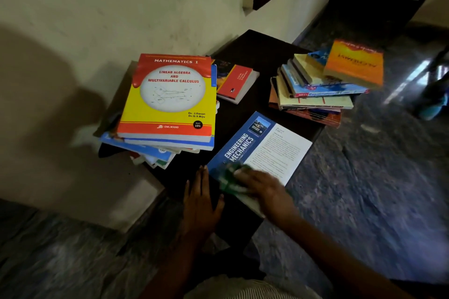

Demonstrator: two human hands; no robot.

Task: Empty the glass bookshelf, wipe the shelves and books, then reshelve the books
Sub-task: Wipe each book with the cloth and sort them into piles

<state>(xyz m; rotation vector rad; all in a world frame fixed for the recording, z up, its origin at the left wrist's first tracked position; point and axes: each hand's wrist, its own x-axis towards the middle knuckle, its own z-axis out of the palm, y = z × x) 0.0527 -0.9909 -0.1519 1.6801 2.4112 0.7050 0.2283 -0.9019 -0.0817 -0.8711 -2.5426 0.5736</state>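
Observation:
A blue and white book titled Engineering Mechanics [264, 150] lies flat on a dark low table [255, 56]. My right hand [264, 192] presses a green cloth [230, 178] onto the book's near corner; the hand is blurred. Flat on the table just left of the book lies my left hand [200, 201], fingers straight, fingertips by the book's corner. A stack of books topped by a yellow and red Mathematics I book [170, 97] sits at the left. Another stack topped by an orange book [354, 63] sits at the right.
A small red book [237, 81] lies alone between the two stacks. A pale wall runs behind the table at the left. Grey stone floor [376, 177] surrounds the table, and a dark doorway is at the upper right.

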